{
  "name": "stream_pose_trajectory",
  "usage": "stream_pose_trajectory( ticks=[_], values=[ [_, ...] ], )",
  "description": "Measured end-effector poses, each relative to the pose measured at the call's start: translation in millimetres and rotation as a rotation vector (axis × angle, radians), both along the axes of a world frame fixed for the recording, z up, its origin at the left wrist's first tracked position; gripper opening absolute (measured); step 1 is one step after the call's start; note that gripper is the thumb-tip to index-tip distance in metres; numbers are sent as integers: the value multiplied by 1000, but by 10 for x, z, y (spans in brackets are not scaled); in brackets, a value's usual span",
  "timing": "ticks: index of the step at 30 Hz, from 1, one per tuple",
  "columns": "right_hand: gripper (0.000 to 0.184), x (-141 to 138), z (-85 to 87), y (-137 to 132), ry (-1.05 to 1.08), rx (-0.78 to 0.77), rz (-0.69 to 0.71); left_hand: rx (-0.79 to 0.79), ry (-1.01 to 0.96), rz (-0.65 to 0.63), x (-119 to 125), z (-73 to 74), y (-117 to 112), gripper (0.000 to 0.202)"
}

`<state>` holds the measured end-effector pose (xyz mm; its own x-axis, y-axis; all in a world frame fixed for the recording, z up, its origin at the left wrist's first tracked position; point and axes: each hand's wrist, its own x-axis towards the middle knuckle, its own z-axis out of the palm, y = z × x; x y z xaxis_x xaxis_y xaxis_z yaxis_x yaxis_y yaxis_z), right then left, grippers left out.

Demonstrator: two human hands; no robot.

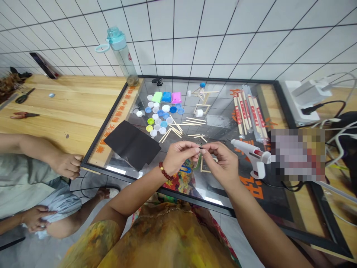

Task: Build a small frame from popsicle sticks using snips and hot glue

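Above the near edge of the glass top, my left hand point(178, 155) and my right hand point(222, 162) meet fingertip to fingertip. Both are closed in a pinch around a tiny dark piece point(200, 148), too small to name. Partly hidden below my right hand lies a frame of thin wooden sticks point(205, 171). Short cut sticks point(197, 136) lie just beyond my fingers. To the right of my right hand rests a white glue gun point(252, 152). A folded black sheet point(132, 143) lies to the left of my left hand.
Bottle caps point(162, 114), clay packs point(166, 97) and a small stick model point(203, 98) are farther back. Wrapped chopsticks point(249, 113) and a power strip point(301, 104) are right. A water bottle point(122, 56) stands back left; another person's hand point(67, 165) rests by the left edge.
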<state>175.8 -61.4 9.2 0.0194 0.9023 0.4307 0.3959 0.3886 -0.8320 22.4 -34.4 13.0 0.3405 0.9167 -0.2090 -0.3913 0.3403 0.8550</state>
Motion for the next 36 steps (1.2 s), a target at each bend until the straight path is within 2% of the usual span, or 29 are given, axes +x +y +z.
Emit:
stream_pose_trajectory(
  ticks=[7, 16, 28, 36],
  values=[
    [13, 2, -31, 3, 17, -11, -6, -48, -82, 19, -4, -35, 19, 25],
    [15, -3, -13, -2, 14, 9, 7, 93, 36, 66, 17, -35, -16, 30],
    [6, -16, 31, -12, -24, 48, -16, 139, 86, 71, 18, -15, -15, 30],
    [6, -20, 20, -8, -18, 42, 2, 245, 116, 129, 20, -52, -13, 26]
  ],
)
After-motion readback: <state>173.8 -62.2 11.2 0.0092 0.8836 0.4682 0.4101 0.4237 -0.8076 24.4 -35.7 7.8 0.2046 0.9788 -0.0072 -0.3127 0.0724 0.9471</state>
